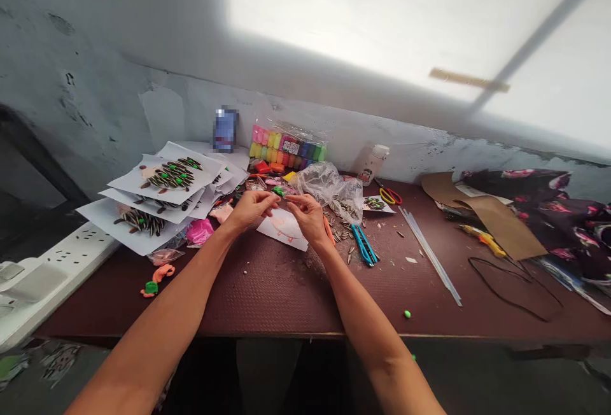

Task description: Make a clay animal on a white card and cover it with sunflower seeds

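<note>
Bare forearms [176, 307] reach across a dark red table [267, 300], where a person's two hands nearly meet. Fingers of the left hand [252, 208] are bunched at the tips, while those of the right hand [305, 216] curl just beside them; whether either is clamped on anything cannot be told from here. Between the hands, right by the fingertips, shows a small green lump [279, 191]. Beneath them on the table lies a white sheet [279, 230] marked in orange, partly covered by the right hand. Just beyond, a clear plastic bag [317, 179] slumps near scattered striped seeds [341, 235] and a blue cutter [364, 246]. At left, a pile of seed-covered sheets [125, 181] rises near a bright pink packet [199, 232] and an orange-and-green piece [162, 273]. Near the wall [119, 116] stand a pack of multicolored sticks [286, 151] and a pale bottle [372, 165], with red-and-yellow scissors [395, 197] close to the bottle. Farther right lie clear strips [429, 256], a yellow tool [484, 240], brown cardboard [506, 224] and dark floral cloth [539, 205]; a white power strip [62, 268] runs along the table's left side.
</note>
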Demonstrator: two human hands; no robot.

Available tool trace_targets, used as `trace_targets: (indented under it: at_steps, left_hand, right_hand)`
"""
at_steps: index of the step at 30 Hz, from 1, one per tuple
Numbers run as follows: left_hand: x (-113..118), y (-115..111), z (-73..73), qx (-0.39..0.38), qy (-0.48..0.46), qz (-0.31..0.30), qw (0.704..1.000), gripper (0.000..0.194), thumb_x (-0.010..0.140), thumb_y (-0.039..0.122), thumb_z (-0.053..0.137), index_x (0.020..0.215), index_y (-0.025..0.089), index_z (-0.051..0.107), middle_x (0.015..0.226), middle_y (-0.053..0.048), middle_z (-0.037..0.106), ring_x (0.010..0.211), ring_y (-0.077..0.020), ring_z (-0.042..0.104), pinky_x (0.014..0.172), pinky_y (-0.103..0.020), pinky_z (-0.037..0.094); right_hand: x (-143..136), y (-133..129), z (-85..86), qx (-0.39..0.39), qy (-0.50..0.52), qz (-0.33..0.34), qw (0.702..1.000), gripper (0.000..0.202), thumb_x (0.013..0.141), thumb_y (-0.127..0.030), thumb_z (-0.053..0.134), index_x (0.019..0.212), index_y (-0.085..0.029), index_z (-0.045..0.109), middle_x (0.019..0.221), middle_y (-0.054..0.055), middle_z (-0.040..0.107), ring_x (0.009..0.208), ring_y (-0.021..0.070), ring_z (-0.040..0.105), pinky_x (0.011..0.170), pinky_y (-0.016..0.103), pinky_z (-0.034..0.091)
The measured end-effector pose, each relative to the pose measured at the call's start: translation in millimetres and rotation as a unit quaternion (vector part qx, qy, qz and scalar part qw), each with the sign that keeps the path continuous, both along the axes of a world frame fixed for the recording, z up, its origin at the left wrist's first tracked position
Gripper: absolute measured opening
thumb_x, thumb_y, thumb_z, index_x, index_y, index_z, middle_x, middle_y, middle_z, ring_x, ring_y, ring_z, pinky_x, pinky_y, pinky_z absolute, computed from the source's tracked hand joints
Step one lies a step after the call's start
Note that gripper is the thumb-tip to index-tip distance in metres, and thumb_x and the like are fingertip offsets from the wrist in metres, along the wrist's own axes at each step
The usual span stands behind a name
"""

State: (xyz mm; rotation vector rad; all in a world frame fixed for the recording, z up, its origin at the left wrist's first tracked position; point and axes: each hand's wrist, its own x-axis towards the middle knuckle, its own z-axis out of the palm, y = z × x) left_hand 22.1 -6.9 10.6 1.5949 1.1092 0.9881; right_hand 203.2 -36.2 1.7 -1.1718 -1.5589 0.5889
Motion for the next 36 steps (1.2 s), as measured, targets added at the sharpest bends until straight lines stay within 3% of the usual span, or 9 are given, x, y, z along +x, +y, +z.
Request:
trace_targets:
  at_steps: [1,3,7,12,16,21,24,30,36]
  left_hand:
    - [4.2,-2.4,0.0,-0.046,-0.049,-0.062,0.996,0.055,0.077,0.065,0.067,0.092,0.012,0.074,0.086,-0.012,0.074,0.067,-0.0188,0.066,0.063,-0.031,0.051]
    - [9.5,-7.1,0.7,-0.103,-0.121,-0.122,0.98,0.063,0.068,0.07,0.075,0.091,0.012,0.074,0.083,-0.011,0.074,0.064,-0.0161,0.066,0.059,-0.027,0.05]
    - [8.5,-11.8,4.8,-0.151,-0.17,-0.14,0.964,0.059,0.057,0.062,0.088,0.085,0.011,0.075,0.078,-0.01,0.076,0.062,-0.0156,0.068,0.058,-0.025,0.054]
    - [8.3,-12.6,7.3,-0.156,-0.196,-0.108,0.962,0.058,0.051,0.053,0.095,0.085,0.011,0.076,0.08,-0.011,0.078,0.06,-0.0187,0.072,0.056,-0.027,0.058]
    - [8.7,-11.1,6.6,-0.134,-0.212,-0.053,0.966,0.057,0.051,0.052,0.095,0.082,0.009,0.073,0.077,-0.01,0.077,0.056,-0.0176,0.07,0.054,-0.027,0.058]
    - [0.6,-6.5,6.0,-0.122,-0.214,-0.012,0.969,0.054,0.053,0.044,0.096,0.086,0.011,0.07,0.079,-0.01,0.078,0.06,-0.0179,0.072,0.058,-0.028,0.059]
    - [-0.1,-6.4,6.5,-0.126,-0.209,-0.015,0.97,0.052,0.054,0.043,0.096,0.083,0.012,0.067,0.078,-0.009,0.077,0.059,-0.0178,0.072,0.056,-0.028,0.059]
    - [1.0,-6.7,7.6,-0.133,-0.2,-0.004,0.971,0.046,0.064,0.051,0.088,0.077,0.011,0.068,0.061,-0.004,0.07,0.045,-0.0117,0.061,0.041,-0.02,0.045]
    - [-0.7,-6.8,8.8,-0.16,-0.216,0.017,0.963,0.033,0.065,0.029,0.09,0.086,0.01,0.071,0.08,-0.009,0.078,0.052,-0.0117,0.066,0.05,-0.022,0.053]
  right_hand:
    - [-0.2,-0.8,-0.1,0.006,0.001,0.002,1.0,0.021,0.083,-0.035,0.073,0.099,-0.024,0.079,0.094,0.003,0.068,0.076,0.0142,0.055,0.072,0.027,0.047]
    - [-1.1,-1.8,-0.5,0.006,0.011,0.001,1.0,0.029,0.079,-0.038,0.078,0.104,-0.023,0.077,0.101,0.005,0.069,0.081,0.0154,0.057,0.076,0.028,0.049]
    - [-3.5,0.0,-3.0,-0.073,0.093,0.038,0.992,0.043,0.073,-0.046,0.082,0.106,-0.02,0.072,0.096,0.005,0.072,0.081,0.016,0.061,0.076,0.029,0.051]
    - [-5.3,1.1,-1.7,-0.155,0.206,0.079,0.963,0.044,0.064,-0.047,0.085,0.095,-0.019,0.07,0.087,0.002,0.072,0.081,0.0156,0.064,0.075,0.028,0.051]
    - [-6.1,-2.0,4.1,-0.203,0.239,0.102,0.944,0.033,0.068,-0.041,0.079,0.092,-0.019,0.071,0.085,0.001,0.072,0.071,0.0117,0.06,0.07,0.026,0.047]
    - [-4.2,-1.9,8.7,-0.154,0.287,0.055,0.944,0.007,0.065,-0.027,0.061,0.067,-0.021,0.062,0.08,-0.001,0.072,0.064,0.0101,0.053,0.069,0.024,0.045]
    - [-2.0,-0.6,10.5,-0.148,0.284,0.047,0.946,0.01,0.065,-0.028,0.052,0.058,-0.021,0.055,0.069,0.0,0.068,0.061,0.011,0.051,0.064,0.024,0.043]
    - [1.9,0.5,12.0,-0.173,0.287,0.024,0.942,0.008,0.063,-0.028,0.048,0.061,-0.022,0.051,0.059,-0.002,0.058,0.049,0.0095,0.038,0.049,0.023,0.031]
    - [4.7,1.1,10.0,-0.197,0.293,0.018,0.935,0.008,0.064,-0.029,0.048,0.067,-0.022,0.051,0.063,-0.002,0.057,0.051,0.0093,0.04,0.046,0.021,0.028]
